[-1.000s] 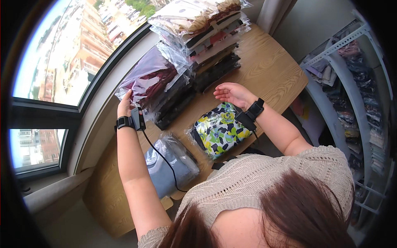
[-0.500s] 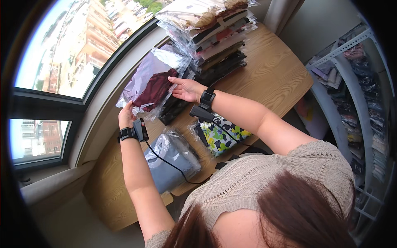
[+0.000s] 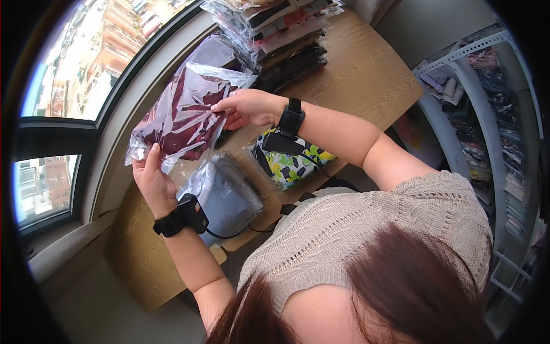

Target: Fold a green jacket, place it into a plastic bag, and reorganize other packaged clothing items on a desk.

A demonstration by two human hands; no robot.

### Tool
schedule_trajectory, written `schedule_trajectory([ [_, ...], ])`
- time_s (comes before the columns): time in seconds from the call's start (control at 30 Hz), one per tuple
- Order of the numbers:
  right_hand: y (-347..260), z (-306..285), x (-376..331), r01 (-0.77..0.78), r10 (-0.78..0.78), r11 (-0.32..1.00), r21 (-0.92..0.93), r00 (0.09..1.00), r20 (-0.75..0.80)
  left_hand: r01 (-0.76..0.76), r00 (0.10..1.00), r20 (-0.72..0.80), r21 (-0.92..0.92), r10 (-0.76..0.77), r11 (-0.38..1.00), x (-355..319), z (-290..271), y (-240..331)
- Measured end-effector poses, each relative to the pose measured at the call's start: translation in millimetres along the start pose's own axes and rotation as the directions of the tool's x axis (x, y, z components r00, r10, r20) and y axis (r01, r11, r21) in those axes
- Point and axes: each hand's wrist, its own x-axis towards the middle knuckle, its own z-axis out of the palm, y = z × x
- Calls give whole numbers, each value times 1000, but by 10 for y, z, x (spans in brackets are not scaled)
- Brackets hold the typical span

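A clear plastic bag with a folded maroon garment (image 3: 186,117) inside is held up between my two hands. My left hand (image 3: 154,180) pinches its near left corner, thumb on top. At the right edge, my right hand (image 3: 250,109) grips the plastic between thumb and fingers. The bag is tilted, and window light glints off its creases. Behind it, a bagged dark purple striped garment (image 3: 213,55) lies beside the tall stack of bagged clothes (image 3: 289,43). Closer to me lies a bagged light blue garment (image 3: 223,192), partly under the held bag's near edge in this view.
A bagged garment with a green, yellow and black floral print (image 3: 292,163) lies on the wooden table (image 3: 372,63), below my right wrist. The window (image 3: 91,69) runs along the left. On the right stands a white metal rack (image 3: 458,57) with many folded clothes.
The bagged maroon garment has been raised off the clothes by the window and drawn toward me, showing more of its surface. Both hands moved with it, and the view shifted slightly.
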Motion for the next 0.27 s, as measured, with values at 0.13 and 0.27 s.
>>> schedule_trajectory([
  [0.13,112,-253,-814,4,-2,993,-116,1000,15,104,988,114,-25,-101,994,-460,153,-85],
  [0.27,316,-322,-1516,-6,-47,966,-258,979,-197,228,960,182,-69,-212,971,-690,385,-399],
])
